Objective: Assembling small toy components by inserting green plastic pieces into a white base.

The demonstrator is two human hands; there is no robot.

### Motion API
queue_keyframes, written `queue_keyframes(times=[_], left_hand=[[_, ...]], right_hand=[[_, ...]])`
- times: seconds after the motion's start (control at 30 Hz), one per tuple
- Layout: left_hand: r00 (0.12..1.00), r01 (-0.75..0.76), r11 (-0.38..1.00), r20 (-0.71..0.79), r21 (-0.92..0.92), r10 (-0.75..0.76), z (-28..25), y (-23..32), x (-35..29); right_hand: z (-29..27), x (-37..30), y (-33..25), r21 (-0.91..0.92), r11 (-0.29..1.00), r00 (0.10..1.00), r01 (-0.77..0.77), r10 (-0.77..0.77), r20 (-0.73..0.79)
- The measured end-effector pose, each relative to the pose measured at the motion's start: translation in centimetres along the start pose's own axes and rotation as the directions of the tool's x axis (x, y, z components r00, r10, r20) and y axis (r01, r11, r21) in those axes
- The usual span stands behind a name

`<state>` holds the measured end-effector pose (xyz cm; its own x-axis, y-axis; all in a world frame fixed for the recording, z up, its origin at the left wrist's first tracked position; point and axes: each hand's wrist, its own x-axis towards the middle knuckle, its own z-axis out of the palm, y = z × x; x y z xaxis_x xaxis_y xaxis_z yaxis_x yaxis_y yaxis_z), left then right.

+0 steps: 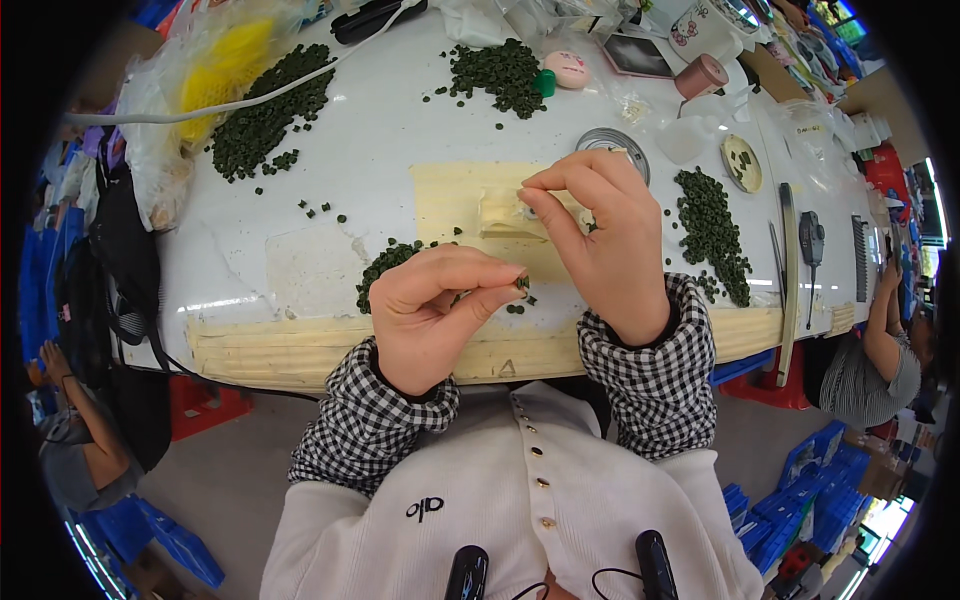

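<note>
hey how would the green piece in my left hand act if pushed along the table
The dark green piece is probably light, being tiny in the left hand. It might slide easily, since the white tabletop looks glossy.

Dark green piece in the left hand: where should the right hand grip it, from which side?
Probably the exposed right end of the dark green piece, pinched by the right hand coming from the right: that end juts out, while the left hand covers its left side.
</note>
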<state>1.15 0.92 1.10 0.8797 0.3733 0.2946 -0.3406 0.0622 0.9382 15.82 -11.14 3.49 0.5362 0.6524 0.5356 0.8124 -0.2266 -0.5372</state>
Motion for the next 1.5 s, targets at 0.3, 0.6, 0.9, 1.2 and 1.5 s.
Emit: queue_keyframes(times=[0.3,0.6,0.9,1.2,1.5], left_hand=[[1.000,-0.018,0.997,-0.002,0.076,0.018,0.1,0.1,0.1],[1.000,-0.023,0.991,0.021,0.134,0.021,0.0,0.3,0.2],[0.998,-0.054,0.987,0.026,0.152,0.051,0.0,0.1,0.2],[0.999,-0.051,0.988,0.013,0.148,0.050,0.1,0.0,0.1],[0.999,-0.036,0.992,0.018,0.118,0.035,0.1,0.1,0.1]], right_hand=[[-4.9,0.0,-3.5,0.243,0.963,0.978,0.119,-0.071,-0.196],[-4.0,-1.0,-3.6,0.487,0.869,0.990,-0.093,0.028,0.139],[-3.1,-1.0,-3.1,0.520,0.851,0.992,-0.073,0.009,0.125],[-2.9,-0.8,-2.9,0.556,0.830,0.998,-0.049,0.026,0.049],[-0.7,0.3,-0.7,0.095,0.993,0.982,0.075,-0.057,-0.178]])
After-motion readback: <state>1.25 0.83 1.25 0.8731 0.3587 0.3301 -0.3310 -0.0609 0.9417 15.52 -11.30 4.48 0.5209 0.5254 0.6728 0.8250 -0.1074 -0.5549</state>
